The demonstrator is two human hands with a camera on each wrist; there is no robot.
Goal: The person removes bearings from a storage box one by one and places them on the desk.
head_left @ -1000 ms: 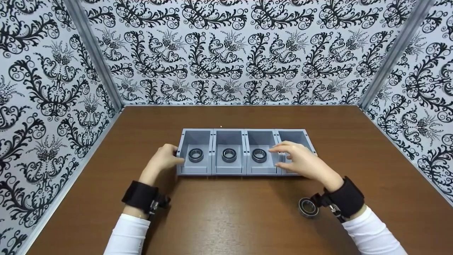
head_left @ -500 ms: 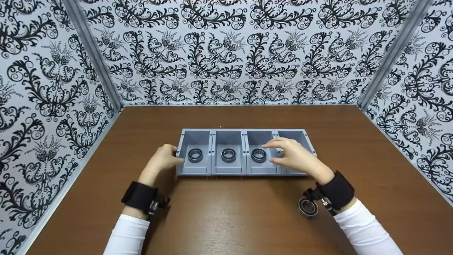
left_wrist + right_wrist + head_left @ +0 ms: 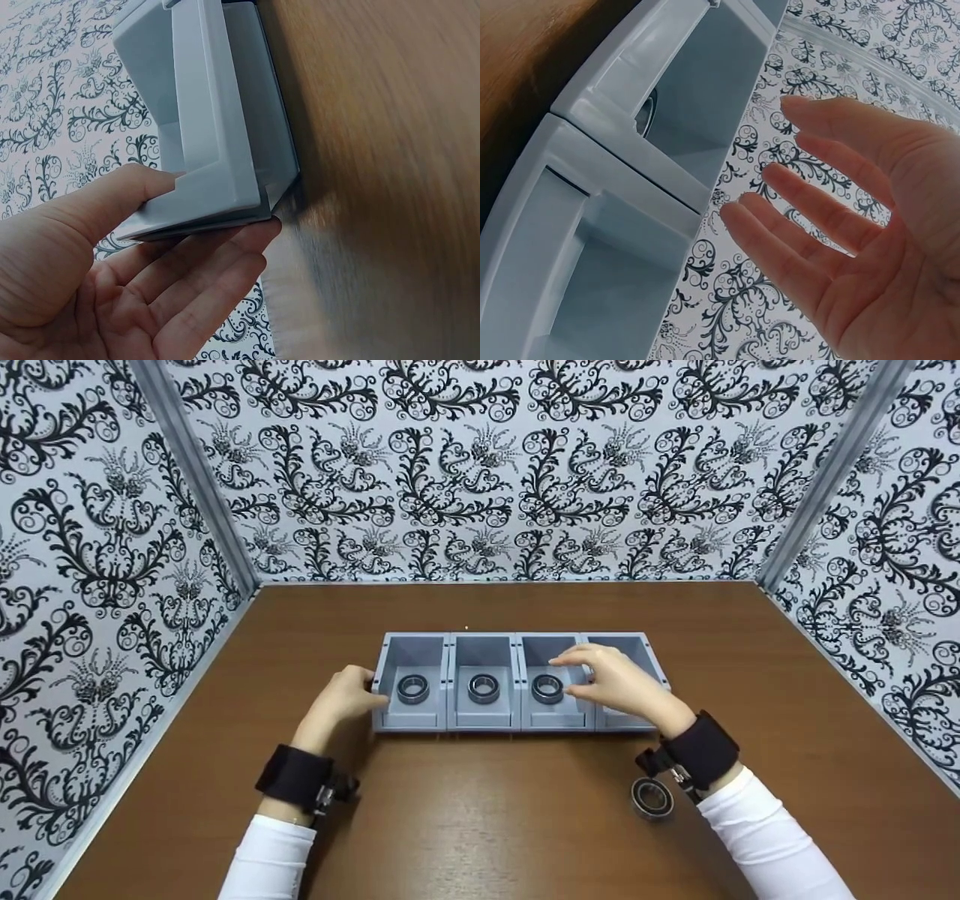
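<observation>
A row of grey plastic bins (image 3: 480, 727) stands joined side by side on the table. My left hand (image 3: 345, 697) grips the side wall of the leftmost bin (image 3: 201, 105), thumb over the rim and fingers along the outside. Above the two right-hand bins hovers my right hand (image 3: 619, 682), fingers spread and gently bent, holding nothing. Beneath its fingertips a ball bearing (image 3: 547, 688) lies in the third bin from the left. Another bearing (image 3: 412, 688) sits in the leftmost bin, and one more bearing (image 3: 484, 688) in the second. My right hand partly covers the rightmost bin (image 3: 626, 721).
A loose bearing (image 3: 652, 798) lies on the brown wooden table (image 3: 480, 810), close by the right wrist strap (image 3: 701, 750). Patterned walls (image 3: 480, 472) enclose the table at the back and both sides.
My right hand has moved left and slightly away from me, from the rightmost bin toward the third. My left hand keeps its grip on the leftmost bin, and the bearings stay put.
</observation>
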